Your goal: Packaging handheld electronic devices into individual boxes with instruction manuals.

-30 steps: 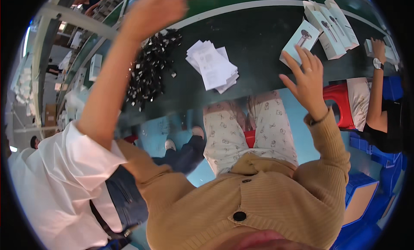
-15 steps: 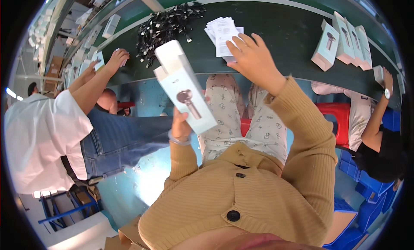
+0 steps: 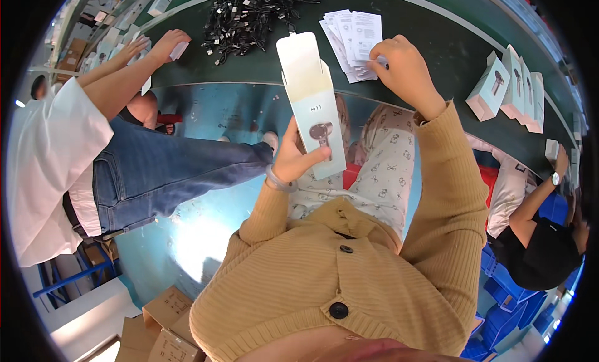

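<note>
My left hand (image 3: 294, 157) is wrapped round a tall white carton (image 3: 316, 105) printed with a dark handheld device, its thumb across the front. The carton tilts slightly, with its top flap raised and the upper end uncovered. At the table, my right hand (image 3: 404, 70) has its fingers bent and pinched together on the right edge of a fanned stack of printed leaflets (image 3: 355, 37). Exactly how many sheets lie between the fingertips is hidden.
A heap of black cables (image 3: 246, 22) lies left of the leaflets on the dark green table (image 3: 430, 44). Several similar cartons (image 3: 490, 90) stand at the right. Co-workers sit on both sides, one in a white shirt (image 3: 56, 175) at left. Brown cardboard boxes (image 3: 163, 324) lie below.
My left hand has moved right and turned the carton more upright. My right hand's fingers, spread before, have closed at the leaflets' edge. The whole view has shifted slightly.
</note>
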### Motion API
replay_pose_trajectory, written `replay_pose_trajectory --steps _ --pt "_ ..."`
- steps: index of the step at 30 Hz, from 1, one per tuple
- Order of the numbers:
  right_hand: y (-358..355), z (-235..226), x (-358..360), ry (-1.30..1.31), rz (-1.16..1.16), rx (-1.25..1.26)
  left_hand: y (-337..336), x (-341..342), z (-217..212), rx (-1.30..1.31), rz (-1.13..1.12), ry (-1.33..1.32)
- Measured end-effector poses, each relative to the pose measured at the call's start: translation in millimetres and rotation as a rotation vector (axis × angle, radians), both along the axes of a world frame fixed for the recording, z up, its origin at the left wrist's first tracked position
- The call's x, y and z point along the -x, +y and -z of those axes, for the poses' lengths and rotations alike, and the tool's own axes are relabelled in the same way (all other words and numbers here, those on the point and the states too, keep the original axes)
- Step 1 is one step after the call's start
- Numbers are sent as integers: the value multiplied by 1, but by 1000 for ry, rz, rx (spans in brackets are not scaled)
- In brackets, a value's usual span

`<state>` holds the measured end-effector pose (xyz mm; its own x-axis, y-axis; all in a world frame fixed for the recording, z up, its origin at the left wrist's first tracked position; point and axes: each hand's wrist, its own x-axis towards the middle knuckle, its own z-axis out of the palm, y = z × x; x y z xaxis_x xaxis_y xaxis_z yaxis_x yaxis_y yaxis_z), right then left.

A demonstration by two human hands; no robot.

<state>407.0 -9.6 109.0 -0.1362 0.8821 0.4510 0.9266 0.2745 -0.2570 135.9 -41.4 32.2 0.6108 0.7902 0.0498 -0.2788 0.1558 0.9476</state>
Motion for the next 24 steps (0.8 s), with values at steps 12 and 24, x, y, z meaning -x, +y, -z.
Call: replay_pose_trajectory --steps 12,24 --pt "-65 -107 2 845 -41 -169 12 0 -11 -68 143 198" --pt "-32 -77 32 353 -381 273 15 6 -14 -107 297 246"
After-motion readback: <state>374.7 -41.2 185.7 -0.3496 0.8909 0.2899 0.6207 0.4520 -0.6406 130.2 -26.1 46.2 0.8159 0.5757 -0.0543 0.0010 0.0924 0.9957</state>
